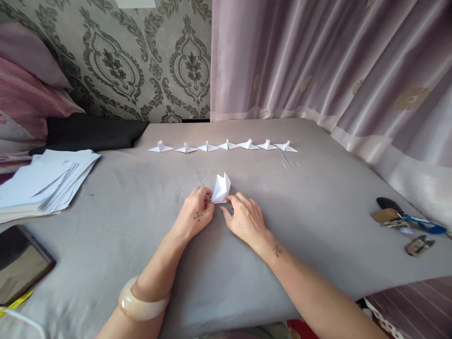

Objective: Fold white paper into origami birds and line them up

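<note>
A partly folded white origami paper (221, 189) stands on the grey cloth in front of me, with pointed flaps rising at its top. My left hand (196, 211) is closed, its thumb and fingers pinching the paper's lower left corner. At the lower right edge is my right hand (246, 215), its index fingertip against the paper and its thumb apart, just below. Farther back, several folded white paper birds stand in a row with wings spread, among them a middle one (228, 145) and the leftmost one (160, 147).
On the left lie a stack of white paper (45, 181), a black folded cloth (92, 132) and a dark phone or tablet (23, 263). Blue-handled scissors (425, 224), keys and a nail clipper (419, 245) are at the right. Curtains (282, 61) hang along the back right.
</note>
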A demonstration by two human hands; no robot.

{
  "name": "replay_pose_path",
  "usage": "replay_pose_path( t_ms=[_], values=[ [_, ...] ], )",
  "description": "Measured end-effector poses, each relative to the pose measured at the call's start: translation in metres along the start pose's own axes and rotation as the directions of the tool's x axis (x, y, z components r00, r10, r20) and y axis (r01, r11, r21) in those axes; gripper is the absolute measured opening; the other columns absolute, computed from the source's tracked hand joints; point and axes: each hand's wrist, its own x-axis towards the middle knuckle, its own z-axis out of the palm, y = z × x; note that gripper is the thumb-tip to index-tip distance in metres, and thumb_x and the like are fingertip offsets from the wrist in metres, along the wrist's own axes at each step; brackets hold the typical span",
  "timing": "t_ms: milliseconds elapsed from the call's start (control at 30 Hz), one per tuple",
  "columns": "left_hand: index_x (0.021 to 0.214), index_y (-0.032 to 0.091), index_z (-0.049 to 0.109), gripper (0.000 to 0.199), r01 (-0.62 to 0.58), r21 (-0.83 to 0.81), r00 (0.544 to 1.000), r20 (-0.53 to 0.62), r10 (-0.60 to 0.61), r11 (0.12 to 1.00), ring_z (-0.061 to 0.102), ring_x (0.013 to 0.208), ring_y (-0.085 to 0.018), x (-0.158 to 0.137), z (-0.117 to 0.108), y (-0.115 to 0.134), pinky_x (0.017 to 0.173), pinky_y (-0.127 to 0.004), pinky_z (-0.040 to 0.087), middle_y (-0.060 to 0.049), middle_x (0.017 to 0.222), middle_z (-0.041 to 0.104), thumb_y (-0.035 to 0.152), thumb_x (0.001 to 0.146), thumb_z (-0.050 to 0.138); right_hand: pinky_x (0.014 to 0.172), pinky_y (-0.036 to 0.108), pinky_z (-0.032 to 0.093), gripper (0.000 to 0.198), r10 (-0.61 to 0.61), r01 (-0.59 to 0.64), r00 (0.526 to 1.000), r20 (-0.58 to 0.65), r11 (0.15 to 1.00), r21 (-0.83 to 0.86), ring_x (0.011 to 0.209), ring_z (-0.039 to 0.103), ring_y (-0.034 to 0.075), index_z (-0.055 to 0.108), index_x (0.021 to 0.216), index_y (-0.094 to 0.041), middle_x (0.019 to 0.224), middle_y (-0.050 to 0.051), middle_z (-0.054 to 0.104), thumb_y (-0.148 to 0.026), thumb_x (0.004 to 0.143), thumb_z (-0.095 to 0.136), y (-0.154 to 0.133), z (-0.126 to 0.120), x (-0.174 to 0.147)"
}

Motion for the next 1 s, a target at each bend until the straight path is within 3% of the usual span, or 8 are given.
replay_pose_path(
  t_ms=[100,267,367,500,600,700,833,1000],
  values=[
    [0.096,0.018,0.050,0.029,-0.035,0.002,0.999,-0.022,0.035,0.999,0.065,0.079,-0.016,-0.001,0.002,-0.003,0.071,-0.030,0.053,-0.006,0.094,0.061,0.005,0.072,0.043,0.062,0.030,0.037,0.023,0.044,-0.046,0.999,-0.030,0.997,-0.063,0.071,0.062,0.019,0.063,0.091,-0.018,0.087,0.007,0.065,-0.039,0.089,0.054,-0.008,0.004,0.004],
    [0.091,0.020,0.048,0.025,-0.142,0.026,0.989,-0.045,0.143,0.990,0.064,0.078,-0.016,-0.002,0.005,-0.009,0.069,-0.029,0.052,-0.004,0.090,0.058,0.005,0.072,0.042,0.057,0.029,0.034,0.028,0.091,-0.099,0.992,-0.091,0.991,-0.086,0.066,0.064,0.019,0.064,0.083,-0.017,0.080,0.009,0.066,-0.031,0.094,0.042,-0.013,0.005,0.003],
    [0.085,0.019,0.053,0.022,-0.215,0.092,0.977,0.023,0.214,0.972,0.062,0.074,-0.015,-0.002,0.005,-0.009,0.068,-0.027,0.051,-0.005,0.095,0.059,0.005,0.074,0.041,0.057,0.028,0.034,0.026,0.178,-0.178,0.981,-0.077,0.984,0.008,0.068,0.065,0.020,0.064,0.077,-0.018,0.076,0.008,0.068,-0.026,0.092,0.044,-0.010,0.001,0.002],
    [0.093,0.018,0.060,0.027,-0.285,0.157,0.958,0.084,0.275,0.946,0.062,0.075,-0.015,-0.004,0.006,-0.008,0.068,-0.026,0.051,-0.007,0.104,0.060,0.008,0.082,0.038,0.058,0.027,0.034,0.020,0.235,-0.231,0.972,-0.015,0.964,0.135,0.069,0.065,0.020,0.064,0.074,-0.020,0.075,0.006,0.071,-0.025,0.088,0.050,-0.005,-0.004,0.004],
    [0.098,0.017,0.063,0.030,-0.317,0.206,0.948,0.098,0.303,0.926,0.062,0.079,-0.016,-0.007,0.006,-0.006,0.069,-0.026,0.051,-0.009,0.107,0.059,0.010,0.086,0.036,0.058,0.027,0.033,0.019,0.254,-0.251,0.967,0.002,0.954,0.165,0.069,0.065,0.020,0.062,0.074,-0.020,0.076,0.006,0.071,-0.032,0.086,0.054,-0.006,-0.006,0.007],
    [0.102,0.017,0.063,0.032,-0.336,0.251,0.940,0.145,0.307,0.908,0.061,0.080,-0.016,-0.009,0.005,-0.003,0.068,-0.026,0.052,-0.009,0.109,0.057,0.010,0.087,0.035,0.055,0.028,0.030,0.030,0.283,-0.282,0.959,0.005,0.951,0.131,0.064,0.064,0.020,0.060,0.070,-0.020,0.070,0.008,0.070,-0.042,0.088,0.051,-0.009,-0.007,0.010],
    [0.107,0.017,0.061,0.034,-0.348,0.303,0.932,0.217,0.291,0.887,0.061,0.086,-0.018,-0.011,0.003,0.002,0.070,-0.028,0.052,-0.009,0.104,0.058,0.009,0.088,0.033,0.052,0.029,0.025,0.033,0.276,-0.275,0.961,-0.002,0.959,0.066,0.060,0.061,0.019,0.057,0.064,-0.020,0.068,0.008,0.068,-0.037,0.090,0.047,-0.008,-0.007,0.010],
    [0.109,0.016,0.058,0.034,-0.365,0.356,0.923,0.256,0.286,0.860,0.059,0.089,-0.020,-0.011,0.003,0.005,0.071,-0.028,0.052,-0.009,0.104,0.058,0.008,0.089,0.033,0.053,0.027,0.026,0.033,0.206,-0.204,0.979,-0.004,0.970,0.134,0.058,0.057,0.016,0.050,0.061,-0.021,0.064,0.003,0.063,-0.034,0.090,0.046,-0.002,-0.006,0.006]
  ],
)
